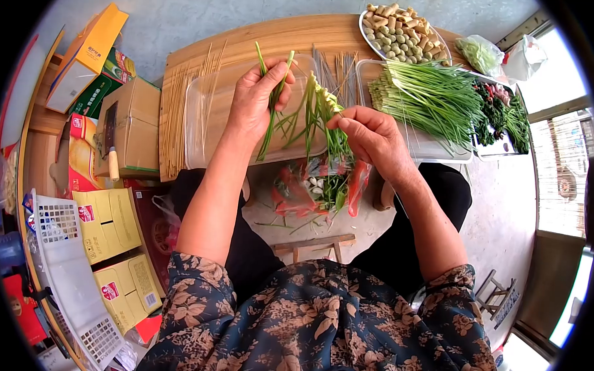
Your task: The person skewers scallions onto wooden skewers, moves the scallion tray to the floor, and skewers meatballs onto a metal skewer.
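Note:
My left hand is closed round a few green chive stalks, whose cut ends stick up past the fingers. My right hand pinches a bunch of chives that looks folded and gathered on a thin skewer; most of the skewer is hidden by the fingers. The leaves of that bunch hang down over the edge of a clear plastic tray. Right of it, a big pile of chives lies across a second clear tray. The two hands are apart.
Bare skewers lie on the wooden table. A plate of rolled and round pieces stands at the back. Dark leafy skewers fill a tray on the right. Below hangs a red-clear bag. Left are cartons and a knife.

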`<state>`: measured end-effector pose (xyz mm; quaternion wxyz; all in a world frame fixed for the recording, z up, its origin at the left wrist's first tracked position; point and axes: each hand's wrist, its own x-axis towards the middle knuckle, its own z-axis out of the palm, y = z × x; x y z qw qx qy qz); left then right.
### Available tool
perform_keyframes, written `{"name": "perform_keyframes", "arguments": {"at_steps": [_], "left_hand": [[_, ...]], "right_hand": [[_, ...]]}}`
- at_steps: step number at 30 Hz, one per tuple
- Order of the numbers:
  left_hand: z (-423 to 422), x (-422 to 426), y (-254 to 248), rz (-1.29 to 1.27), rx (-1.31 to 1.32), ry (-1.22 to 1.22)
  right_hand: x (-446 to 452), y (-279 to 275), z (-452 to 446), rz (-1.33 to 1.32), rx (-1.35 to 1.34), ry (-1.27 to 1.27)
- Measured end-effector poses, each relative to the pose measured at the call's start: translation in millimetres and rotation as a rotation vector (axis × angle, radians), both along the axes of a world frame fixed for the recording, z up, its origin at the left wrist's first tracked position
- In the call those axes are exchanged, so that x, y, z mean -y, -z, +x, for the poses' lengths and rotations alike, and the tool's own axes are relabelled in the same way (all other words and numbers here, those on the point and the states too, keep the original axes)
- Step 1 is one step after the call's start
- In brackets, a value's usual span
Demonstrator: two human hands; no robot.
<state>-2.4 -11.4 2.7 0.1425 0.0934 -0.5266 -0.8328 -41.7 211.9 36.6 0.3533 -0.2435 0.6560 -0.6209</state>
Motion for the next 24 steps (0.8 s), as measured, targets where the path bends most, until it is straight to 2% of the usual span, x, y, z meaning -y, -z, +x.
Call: {"name": "perform_keyframes", "arguments": {"at_steps": [12, 24], "left_hand": [[1.2, 0.2, -3.5, -0.032, 0.004, 0.01], [2.6, -10.5, 0.0, -0.191, 0.049, 0.112]], "right_hand": [[-0.5, 1.0, -0.5, 0.014, 0.0, -0.005], [0.9, 2.4, -2.0, 0.017, 0.007, 0.037]]}}
